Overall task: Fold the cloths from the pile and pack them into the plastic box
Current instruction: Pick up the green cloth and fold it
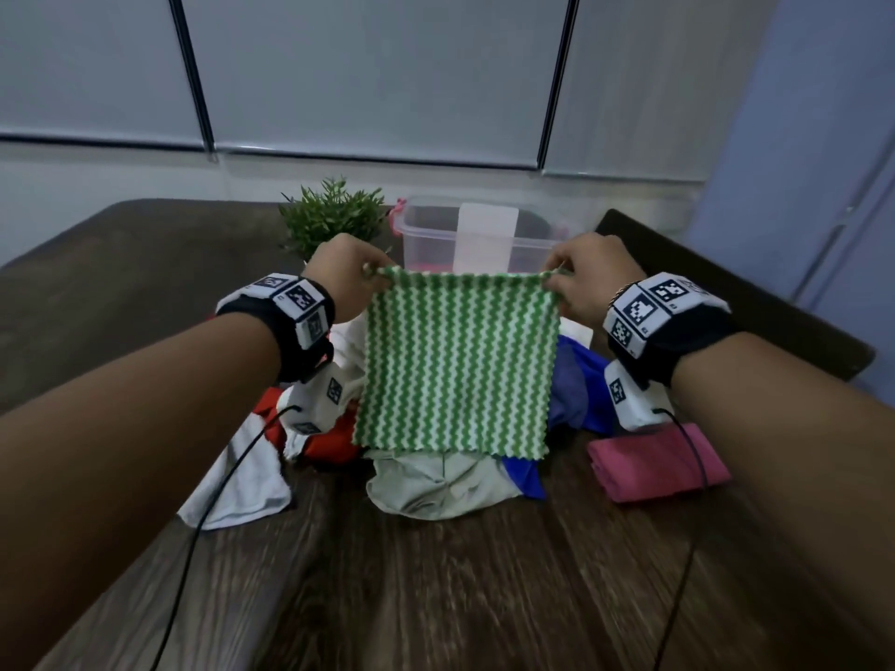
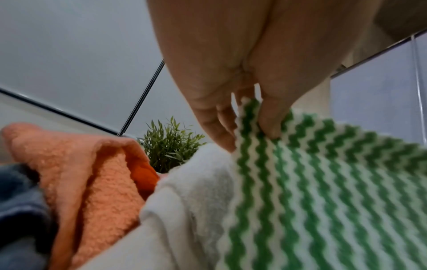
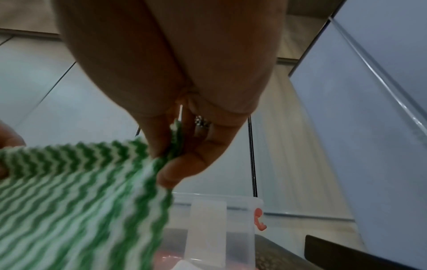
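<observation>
Left hand [image 1: 346, 271] and right hand [image 1: 588, 278] each pinch a top corner of the striped cloth [image 1: 457, 365]; it hangs flat, plastic box [image 1: 484, 234] at twelve o'clock beyond.

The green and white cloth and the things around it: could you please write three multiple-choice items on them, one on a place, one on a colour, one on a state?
1. Where is the plastic box?
A. Behind the held cloth
B. On the floor
C. Under the pile

2. What colour is the folded cloth lying near the right arm?
A. Yellow
B. Pink
C. Black

3. How is the green and white cloth held?
A. Crumpled in one fist
B. Lying flat on the table
C. Hanging open, pinched at both top corners

Answers:
1 A, the box stands beyond the cloth.
2 B, it is pink.
3 C, the left hand and right hand each pinch a corner.
</observation>
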